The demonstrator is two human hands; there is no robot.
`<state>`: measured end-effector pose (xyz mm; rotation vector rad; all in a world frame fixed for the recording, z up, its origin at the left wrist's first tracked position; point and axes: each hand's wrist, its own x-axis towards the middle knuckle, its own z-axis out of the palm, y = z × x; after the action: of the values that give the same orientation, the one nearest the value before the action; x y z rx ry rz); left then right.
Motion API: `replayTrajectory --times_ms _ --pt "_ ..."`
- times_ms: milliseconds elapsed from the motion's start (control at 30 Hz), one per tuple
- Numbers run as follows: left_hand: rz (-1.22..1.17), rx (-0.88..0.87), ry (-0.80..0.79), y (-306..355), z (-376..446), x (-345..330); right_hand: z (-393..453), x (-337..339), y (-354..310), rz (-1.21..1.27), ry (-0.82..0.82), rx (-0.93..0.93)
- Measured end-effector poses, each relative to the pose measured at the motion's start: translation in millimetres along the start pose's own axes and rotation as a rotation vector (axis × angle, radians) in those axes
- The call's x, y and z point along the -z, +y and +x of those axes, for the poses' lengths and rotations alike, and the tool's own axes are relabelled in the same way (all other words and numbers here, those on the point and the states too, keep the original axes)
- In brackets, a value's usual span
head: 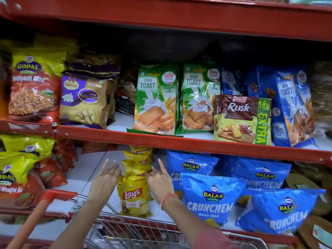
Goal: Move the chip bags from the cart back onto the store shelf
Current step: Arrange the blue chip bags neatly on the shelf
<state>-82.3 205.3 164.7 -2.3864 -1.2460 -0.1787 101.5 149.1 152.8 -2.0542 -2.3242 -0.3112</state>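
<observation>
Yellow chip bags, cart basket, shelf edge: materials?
Yellow chip bags: glossy plastic film, likely; creases and glare show. Cart basket: bare metal wire grid, shiny. Shelf edge: apparently red-painted metal, with bolts.

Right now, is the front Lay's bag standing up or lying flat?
Standing: the Lay's bag is upright on the lower shelf, logo facing out, between both hands.

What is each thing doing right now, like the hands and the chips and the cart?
Left hand: open, fingers spread, beside the chips.
Right hand: open, index finger up, touching the chips.
Lay's bags: upright in a row on the lower shelf.
Balaji Crunchem bags: leaning, overlapping.
Cart: parked below the shelf.
</observation>
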Motion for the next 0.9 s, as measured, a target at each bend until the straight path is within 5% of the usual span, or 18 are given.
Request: replayTrajectory --times_ms 167,500,600,900 --pt "-0.053 0.03 -0.108 7 -2 2 -8 -2 6 0.051 -0.014 -0.014" --pt "-0.289 -0.086 -0.013 111 16 30 -105 10 103 -0.055 0.209 -0.264" --pt "-0.272 -0.201 0.106 139 36 38 -132 18 134 -0.08 0.226 -0.336" --pt "-0.311 -0.185 0.075 168 55 42 -174 2 196 -0.155 0.211 -0.435"
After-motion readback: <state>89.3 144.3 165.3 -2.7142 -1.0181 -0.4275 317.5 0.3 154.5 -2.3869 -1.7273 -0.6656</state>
